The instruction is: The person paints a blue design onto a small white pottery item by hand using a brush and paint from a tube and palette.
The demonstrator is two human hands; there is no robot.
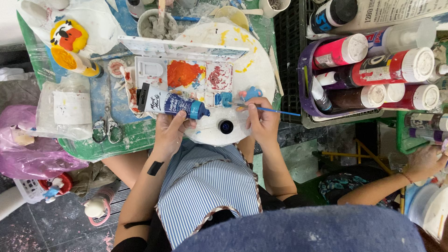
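My left hand grips a dark blue paint tube with a white end, lying across the front of a white paint palette smeared with orange, red and blue. My right hand pinches a thin blue-handled brush, its tip touching a blob of blue paint on the palette's corner. The tube's blue cap rests on the white round board between my hands. A small blue-painted figure sits just beyond my right hand.
Scissors lie on the green table at left beside plastic bags. A purple basket of paint bottles stands at right. Another person's hand reaches in at far right. A cup of grey paste stands behind the palette.
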